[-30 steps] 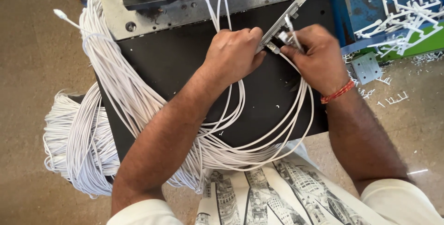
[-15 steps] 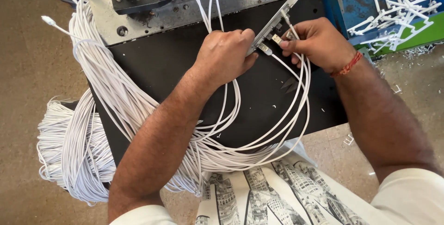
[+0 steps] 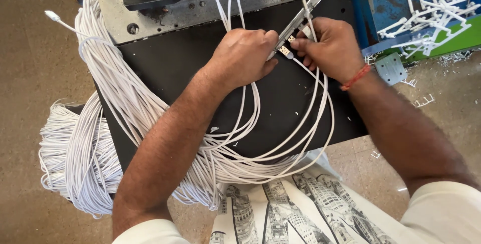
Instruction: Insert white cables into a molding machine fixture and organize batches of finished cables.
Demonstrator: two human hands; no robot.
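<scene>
White cables (image 3: 280,139) loop across our black desk (image 3: 170,68), below the grey metal bar (image 3: 300,16). Our left hand (image 3: 245,56) is closed around the bar's lower end; our right hand (image 3: 330,48), just beside, pinches a cable's metal connector (image 3: 285,51).

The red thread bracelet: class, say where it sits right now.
In the head view, the red thread bracelet circles the right wrist, just behind the right hand, over the right edge of the black work plate.
</scene>
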